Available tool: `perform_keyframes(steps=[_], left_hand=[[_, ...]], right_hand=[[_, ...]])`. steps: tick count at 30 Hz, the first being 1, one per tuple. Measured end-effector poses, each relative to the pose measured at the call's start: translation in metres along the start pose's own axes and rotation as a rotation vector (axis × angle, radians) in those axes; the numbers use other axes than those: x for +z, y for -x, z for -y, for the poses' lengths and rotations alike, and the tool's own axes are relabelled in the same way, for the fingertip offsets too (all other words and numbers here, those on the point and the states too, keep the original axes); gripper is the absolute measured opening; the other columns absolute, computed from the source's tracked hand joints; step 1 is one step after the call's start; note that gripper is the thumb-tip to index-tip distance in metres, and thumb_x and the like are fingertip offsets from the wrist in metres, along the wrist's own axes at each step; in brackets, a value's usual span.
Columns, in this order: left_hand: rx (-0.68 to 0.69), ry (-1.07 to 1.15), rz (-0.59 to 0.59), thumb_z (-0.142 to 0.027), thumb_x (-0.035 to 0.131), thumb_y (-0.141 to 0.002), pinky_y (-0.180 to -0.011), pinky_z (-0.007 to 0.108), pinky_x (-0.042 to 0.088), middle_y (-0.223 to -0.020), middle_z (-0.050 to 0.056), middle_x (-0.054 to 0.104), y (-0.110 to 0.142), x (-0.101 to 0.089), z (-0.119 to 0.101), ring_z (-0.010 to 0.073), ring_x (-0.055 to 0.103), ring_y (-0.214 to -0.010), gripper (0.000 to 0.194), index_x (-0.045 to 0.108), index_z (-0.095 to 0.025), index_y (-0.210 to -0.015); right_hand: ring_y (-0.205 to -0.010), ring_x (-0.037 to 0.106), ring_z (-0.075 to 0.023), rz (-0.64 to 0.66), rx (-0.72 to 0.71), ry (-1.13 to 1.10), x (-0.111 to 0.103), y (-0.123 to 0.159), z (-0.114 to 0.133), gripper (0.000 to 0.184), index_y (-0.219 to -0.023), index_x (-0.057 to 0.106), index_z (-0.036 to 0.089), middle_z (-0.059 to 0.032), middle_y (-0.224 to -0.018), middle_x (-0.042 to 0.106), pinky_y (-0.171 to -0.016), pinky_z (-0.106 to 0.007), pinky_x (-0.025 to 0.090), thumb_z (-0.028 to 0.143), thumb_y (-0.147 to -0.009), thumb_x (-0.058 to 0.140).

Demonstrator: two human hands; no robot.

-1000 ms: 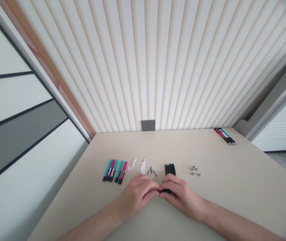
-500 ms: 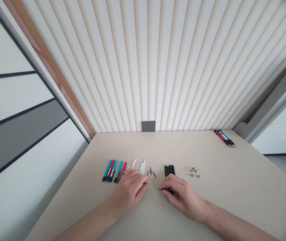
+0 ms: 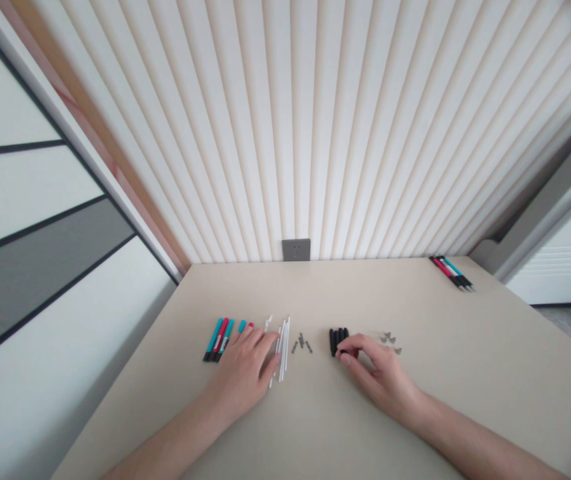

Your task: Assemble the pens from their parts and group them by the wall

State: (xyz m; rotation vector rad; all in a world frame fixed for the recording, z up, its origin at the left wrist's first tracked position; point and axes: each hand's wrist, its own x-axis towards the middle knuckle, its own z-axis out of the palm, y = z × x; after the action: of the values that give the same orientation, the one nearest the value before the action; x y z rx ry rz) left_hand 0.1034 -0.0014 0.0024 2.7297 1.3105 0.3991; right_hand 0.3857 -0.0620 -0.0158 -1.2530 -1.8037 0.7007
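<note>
Black pen barrels (image 3: 338, 341) lie pointing away, the right hand's (image 3: 378, 373) grip pinching their near ends, the left hand's (image 3: 243, 373) grip spread.

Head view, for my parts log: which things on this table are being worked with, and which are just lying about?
Being worked with:
right hand on the black pen barrels
left hand beside the white rods and the teal and red pens

Lying about:
small grey parts
grey metal clips
pen bundle at the far corner
wall socket
</note>
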Motion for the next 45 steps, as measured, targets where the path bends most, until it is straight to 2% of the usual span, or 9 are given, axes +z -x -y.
perform_keyframes(steps=[5,12,18,21,26,36,41,45], left_hand=[[-0.031,-0.003,-0.002,-0.021,0.050,-0.093,-0.096,0.048,0.042,-0.102,0.007,0.065,-0.001,0.000,0.005,0.0280,0.058,-0.104,0.021,0.062,-0.021,-0.110],[-0.036,-0.038,-0.002,-0.007,0.047,-0.087,-0.085,0.043,0.045,-0.096,0.006,0.065,-0.001,-0.002,0.003,0.0265,0.058,-0.096,0.028,0.062,-0.019,-0.106],[-0.003,-0.025,-0.027,-0.014,0.051,-0.089,-0.085,0.041,0.044,-0.089,0.005,0.063,-0.001,-0.004,0.001,0.0246,0.059,-0.092,0.015,0.065,-0.020,-0.090],[-0.007,-0.036,-0.058,-0.015,0.052,-0.090,-0.084,0.040,0.045,-0.089,0.004,0.065,-0.002,-0.003,0.001,0.0242,0.059,-0.091,0.013,0.064,-0.020,-0.091],[-0.045,-0.057,-0.044,-0.012,0.051,-0.092,-0.080,0.040,0.046,-0.089,0.005,0.067,-0.002,-0.003,0.002,0.0247,0.061,-0.087,0.015,0.064,-0.019,-0.094],[-0.065,-0.049,-0.091,-0.010,0.050,-0.092,-0.083,0.042,0.050,-0.099,0.010,0.069,0.000,0.006,0.006,0.0266,0.064,-0.094,0.024,0.066,-0.016,-0.109],[-0.032,0.023,-0.089,-0.009,0.047,-0.093,-0.082,0.037,0.051,-0.095,0.007,0.067,0.001,0.002,0.002,0.0227,0.063,-0.089,0.027,0.066,-0.018,-0.110],[0.015,0.107,-0.036,-0.010,0.047,-0.094,-0.079,0.033,0.051,-0.090,0.004,0.063,0.001,-0.002,-0.004,0.0191,0.062,-0.083,0.023,0.067,-0.020,-0.101]], right_hand=[[-0.085,0.063,-0.0162,0.076,-0.070,0.031,-0.001,-0.001,0.001,0.014,-0.107,0.060,0.023,-0.0043,-0.093,0.066,-0.076,-0.027,0.050,0.023,-0.096,0.051],[-0.084,0.063,-0.0164,0.102,-0.090,0.034,-0.003,-0.002,0.003,0.015,-0.107,0.061,0.023,-0.0052,-0.093,0.067,-0.076,-0.028,0.050,0.021,-0.096,0.051],[-0.086,0.064,-0.0168,0.097,-0.113,0.045,-0.002,-0.003,0.003,0.015,-0.108,0.061,0.022,-0.0060,-0.094,0.067,-0.076,-0.028,0.050,0.021,-0.096,0.053],[-0.086,0.064,-0.0172,0.106,-0.127,0.046,-0.002,-0.004,0.003,0.015,-0.107,0.062,0.021,-0.0066,-0.094,0.068,-0.077,-0.028,0.051,0.022,-0.096,0.052],[-0.087,0.064,-0.0180,0.118,-0.141,0.049,-0.003,-0.005,0.005,0.016,-0.107,0.063,0.021,-0.0075,-0.095,0.068,-0.077,-0.029,0.052,0.023,-0.097,0.051],[-0.087,0.064,-0.0181,0.125,-0.150,0.067,-0.003,-0.005,0.006,0.018,-0.108,0.065,0.020,-0.0086,-0.096,0.068,-0.077,-0.030,0.053,0.023,-0.097,0.050],[-0.090,0.065,-0.0187,0.101,-0.171,0.073,-0.002,-0.006,0.006,0.024,-0.112,0.066,0.020,-0.0106,-0.101,0.067,-0.079,-0.030,0.055,0.025,-0.098,0.047],[-0.090,0.065,-0.0185,0.108,-0.168,0.084,-0.002,-0.006,0.007,0.027,-0.116,0.066,0.020,-0.0115,-0.104,0.066,-0.078,-0.029,0.056,0.023,-0.099,0.046]])
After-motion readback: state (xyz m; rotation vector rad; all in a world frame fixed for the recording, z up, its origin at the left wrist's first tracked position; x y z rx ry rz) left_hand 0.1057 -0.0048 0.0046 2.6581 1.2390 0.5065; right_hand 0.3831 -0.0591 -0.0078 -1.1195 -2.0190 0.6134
